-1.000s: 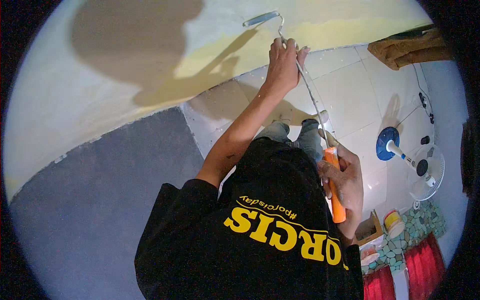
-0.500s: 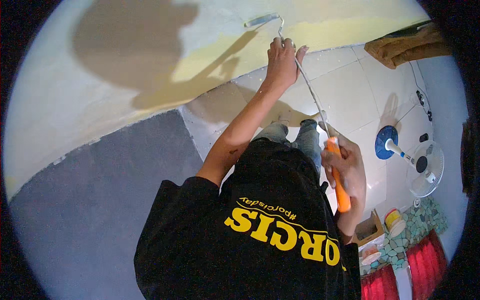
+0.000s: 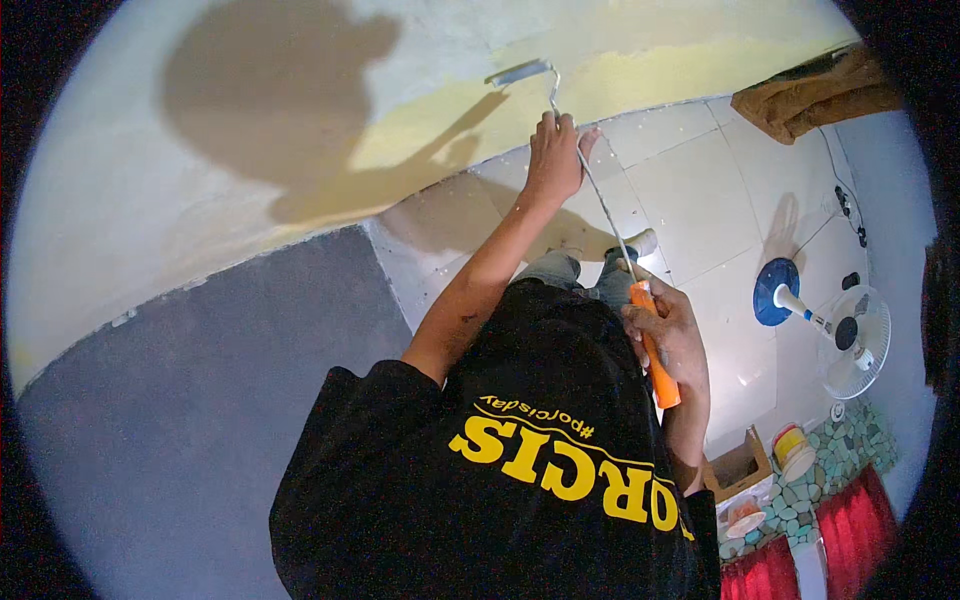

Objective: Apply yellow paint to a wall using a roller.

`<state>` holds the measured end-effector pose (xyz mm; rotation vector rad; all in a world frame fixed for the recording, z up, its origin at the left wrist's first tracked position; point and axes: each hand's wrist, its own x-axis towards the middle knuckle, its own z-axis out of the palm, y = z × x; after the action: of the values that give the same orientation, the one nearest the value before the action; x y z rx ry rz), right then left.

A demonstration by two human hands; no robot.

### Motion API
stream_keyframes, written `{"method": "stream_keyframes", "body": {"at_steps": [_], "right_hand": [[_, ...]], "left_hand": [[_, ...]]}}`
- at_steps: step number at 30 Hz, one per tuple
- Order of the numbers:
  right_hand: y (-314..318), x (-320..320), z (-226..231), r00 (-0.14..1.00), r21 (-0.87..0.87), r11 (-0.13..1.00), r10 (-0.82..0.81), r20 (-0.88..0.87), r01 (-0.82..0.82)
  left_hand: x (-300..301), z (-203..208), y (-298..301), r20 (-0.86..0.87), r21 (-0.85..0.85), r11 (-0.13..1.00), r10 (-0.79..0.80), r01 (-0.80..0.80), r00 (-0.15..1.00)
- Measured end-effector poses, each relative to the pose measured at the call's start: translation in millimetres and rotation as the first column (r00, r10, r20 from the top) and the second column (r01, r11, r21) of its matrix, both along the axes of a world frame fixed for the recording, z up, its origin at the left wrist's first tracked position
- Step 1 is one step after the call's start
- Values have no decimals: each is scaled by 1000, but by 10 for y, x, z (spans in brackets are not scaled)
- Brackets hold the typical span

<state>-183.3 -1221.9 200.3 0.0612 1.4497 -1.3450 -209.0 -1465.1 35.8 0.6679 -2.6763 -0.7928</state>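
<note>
A small paint roller (image 3: 520,73) with a long thin metal rod and an orange handle rests against or very close to the wall (image 3: 450,40). My right hand (image 3: 672,325) is wrapped round the orange handle, near my body. Further along, my left hand (image 3: 556,160) holds the rod just below its bend, fingers curled over it and thumb sticking out to the side. A pale yellow band runs along the wall's lower part, with whiter paint above it. The shadows of my head and the roller fall across the wall.
Light floor tiles (image 3: 690,190) meet the wall, with a dark grey surface (image 3: 220,370) at the left. To the right stands a fan (image 3: 850,335) on a blue base. A brown cloth (image 3: 820,95), a cardboard box (image 3: 740,465), spools (image 3: 793,452) and red curtains (image 3: 855,515) lie beyond.
The roller has moved down the wall, toward the floor. Both hands have come a little closer to my body and leftward with it, keeping their holds.
</note>
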Motion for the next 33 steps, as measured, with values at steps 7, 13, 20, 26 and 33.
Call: {"method": "stream_keyframes", "body": {"at_steps": [7, 13, 20, 26, 33], "right_hand": [[106, 133, 8, 996, -47, 999, -4, 92, 8], [-287, -55, 35, 993, -1, 1000, 1, 122, -1], [-189, -1, 266, 994, 34, 997, 66, 84, -69], [-44, -53, 168, 999, -11, 999, 44, -3, -44], [-49, -84, 324, 992, -4, 992, 123, 27, -123]], "left_hand": [[156, 102, -198, -94, 19, 999, 51, -49, 994], [86, 19, -236, -121, -14, 997, 69, -71, 990], [154, 86, -272, -157, 99, 994, 69, -53, 985], [61, 226, -236, -163, 68, 995, 89, -79, 983], [127, 354, -225, -123, 56, 996, 80, -74, 989]]}}
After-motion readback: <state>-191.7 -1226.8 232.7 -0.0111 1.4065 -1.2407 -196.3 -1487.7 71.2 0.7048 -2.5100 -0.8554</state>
